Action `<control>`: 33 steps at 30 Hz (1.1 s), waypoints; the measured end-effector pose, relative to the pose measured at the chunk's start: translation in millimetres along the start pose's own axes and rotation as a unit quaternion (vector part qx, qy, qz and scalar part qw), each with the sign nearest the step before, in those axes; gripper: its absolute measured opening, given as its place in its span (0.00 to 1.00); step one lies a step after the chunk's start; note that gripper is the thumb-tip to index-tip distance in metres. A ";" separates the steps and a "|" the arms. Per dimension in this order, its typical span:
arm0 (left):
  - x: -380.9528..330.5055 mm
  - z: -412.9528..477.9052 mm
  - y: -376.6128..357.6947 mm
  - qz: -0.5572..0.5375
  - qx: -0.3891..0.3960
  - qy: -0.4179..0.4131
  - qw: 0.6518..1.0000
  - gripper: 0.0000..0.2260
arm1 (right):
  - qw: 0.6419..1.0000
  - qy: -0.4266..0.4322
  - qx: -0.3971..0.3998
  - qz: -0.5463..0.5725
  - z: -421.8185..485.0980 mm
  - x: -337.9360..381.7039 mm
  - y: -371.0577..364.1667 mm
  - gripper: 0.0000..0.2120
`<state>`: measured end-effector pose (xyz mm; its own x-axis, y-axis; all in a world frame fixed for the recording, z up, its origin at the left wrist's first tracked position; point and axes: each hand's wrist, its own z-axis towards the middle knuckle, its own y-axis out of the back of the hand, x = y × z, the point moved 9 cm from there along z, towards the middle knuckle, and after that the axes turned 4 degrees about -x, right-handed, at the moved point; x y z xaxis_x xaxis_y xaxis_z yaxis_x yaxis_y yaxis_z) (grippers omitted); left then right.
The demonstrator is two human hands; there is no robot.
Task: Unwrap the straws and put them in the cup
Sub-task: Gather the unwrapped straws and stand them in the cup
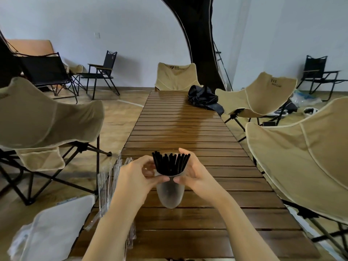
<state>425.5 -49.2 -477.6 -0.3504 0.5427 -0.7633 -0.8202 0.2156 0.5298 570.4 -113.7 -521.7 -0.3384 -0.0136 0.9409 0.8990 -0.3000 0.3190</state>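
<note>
Two bare forearms reach in from the bottom edge and meet over the near part of a slatted brown wooden table (188,129). Left hand (137,176) and right hand (194,174) both grip the cup (170,194) just below its rim. Their fingers curl round its sides, and the two thumbs lie along the near wall with their tips almost touching.

That cup is frosted, see-through plastic. It is wide at the mouth and narrows to a rounded base that sits down at the slats, between the wrists. Whether it rests there or is held slightly off the wood cannot be told.

Inside it stand the straws (170,162), a thick bunch of thin black ones. Their upper ends fan out above the rim between the two hands, and their lower parts show only as a dim shadow through the cloudy wall.

Clear plastic wrappers (107,183) lie in a loose, long heap along the table's left edge, beside the left forearm. A white cloth bag (56,227) sits lower left, off the table.

Far down the table lies a crumpled black bag (204,99). Tan folding chairs (301,157) stand on both sides.
</note>
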 end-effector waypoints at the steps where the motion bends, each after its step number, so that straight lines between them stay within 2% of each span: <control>1: -1.5 -1.2 0.9 0.004 0.003 -0.008 1.000 0.17 | 1.000 0.004 0.000 -0.002 0.2 0.6 -1.1 0.39; 8: 0.7 -0.9 -4.0 0.007 0.015 -0.035 0.999 0.15 | 0.999 0.032 -0.033 -0.004 -1.9 14.2 2.5 0.39; 14: 2.0 7.0 -10.2 -0.004 0.011 -0.024 1.000 0.20 | 0.991 0.107 -0.083 -0.020 -8.2 52.8 28.1 0.29; 20: -12.6 11.2 -11.1 -0.086 -0.009 -0.040 0.995 0.16 | 0.972 0.158 -0.108 -0.133 -9.3 81.0 25.5 0.13; 22: -17.2 11.1 -11.9 -0.093 -0.008 -0.050 0.994 0.12 | 0.968 0.162 -0.111 -0.153 -8.7 83.7 21.2 0.11; 25: -17.1 9.4 -12.3 -0.091 0.003 -0.053 0.994 0.14 | 0.966 0.169 -0.113 -0.161 -7.7 84.5 17.0 0.09; 33: -14.5 8.0 -12.0 -0.116 0.015 -0.034 0.993 0.11 | 0.964 0.175 -0.135 -0.151 -8.7 87.2 17.9 0.04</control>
<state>444.1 -53.1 -469.9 -0.1216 0.5295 -0.8395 -0.8610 0.3645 0.3546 554.5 -128.5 -434.9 -0.6882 -0.1947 0.6989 0.6565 -0.5772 0.4857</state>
